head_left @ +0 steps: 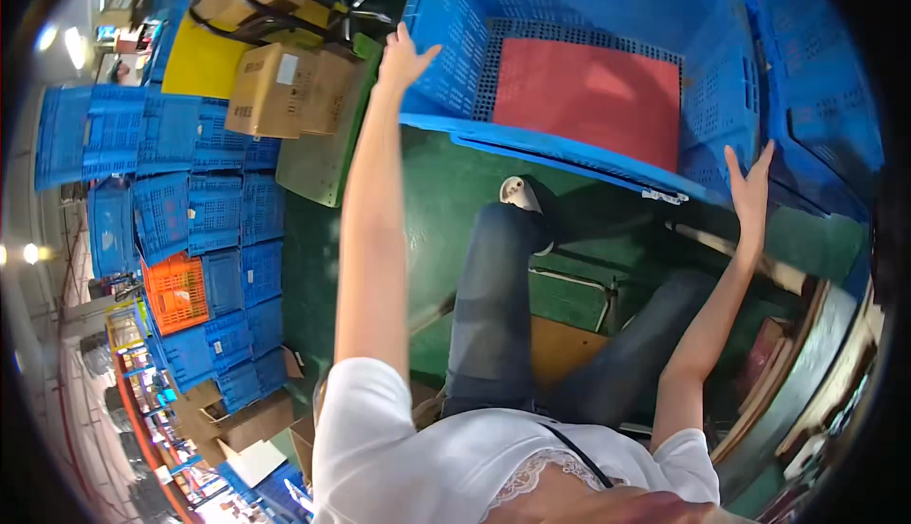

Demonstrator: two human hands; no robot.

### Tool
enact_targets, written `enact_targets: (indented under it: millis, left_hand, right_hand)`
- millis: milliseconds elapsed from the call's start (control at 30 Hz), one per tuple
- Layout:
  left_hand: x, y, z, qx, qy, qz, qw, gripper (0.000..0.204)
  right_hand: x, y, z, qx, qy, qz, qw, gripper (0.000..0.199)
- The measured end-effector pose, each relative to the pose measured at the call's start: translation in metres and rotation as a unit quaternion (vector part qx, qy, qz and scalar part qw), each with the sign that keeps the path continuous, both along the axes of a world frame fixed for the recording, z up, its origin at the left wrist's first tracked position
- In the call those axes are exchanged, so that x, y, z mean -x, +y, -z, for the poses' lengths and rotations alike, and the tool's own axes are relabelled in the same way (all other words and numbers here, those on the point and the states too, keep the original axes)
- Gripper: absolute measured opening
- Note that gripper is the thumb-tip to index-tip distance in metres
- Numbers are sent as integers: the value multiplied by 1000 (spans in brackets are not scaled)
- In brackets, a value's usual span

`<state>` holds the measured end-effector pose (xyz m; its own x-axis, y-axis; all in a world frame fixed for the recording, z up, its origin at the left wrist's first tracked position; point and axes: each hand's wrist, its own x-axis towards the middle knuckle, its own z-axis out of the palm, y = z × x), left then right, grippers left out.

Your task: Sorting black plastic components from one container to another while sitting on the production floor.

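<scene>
The red sheet [588, 95] lies flat in your crate [607, 2], seemingly placed; what remains is unclear. Your left hand [401, 59] and right hand [751, 189], fingers spread, meet the crate's opposite sides.

At one o'clock, a blue perforated plastic crate [607, 11] holds a flat red rectangular sheet [588, 97]. The bare left hand [403, 59], thumb spread, is at its rim near twelve; the bare right hand [750, 185], likewise spread, near three. Stacked blue plastic crates [213, 215] stand at nine.
</scene>
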<state>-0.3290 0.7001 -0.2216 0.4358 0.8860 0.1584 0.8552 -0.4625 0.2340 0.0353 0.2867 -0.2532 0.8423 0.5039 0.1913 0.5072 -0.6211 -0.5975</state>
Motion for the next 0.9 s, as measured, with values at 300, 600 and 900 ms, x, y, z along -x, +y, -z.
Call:
enact_targets:
  millis: [300, 600, 900]
  left_hand:
    - [0, 16, 16, 45, -36, -126, 990, 60]
    - [-17, 30, -5, 215, -100, -163, 958, 51]
    - [22, 60, 1, 354, -123, -217, 902, 64]
  right_hand:
    - [-24, 42, -14, 169, 25, -1, 985, 66]
    - [-75, 41, -16, 191, 10, 77, 979, 69]
    - [-51, 108, -79, 30, 318, 131, 939, 47]
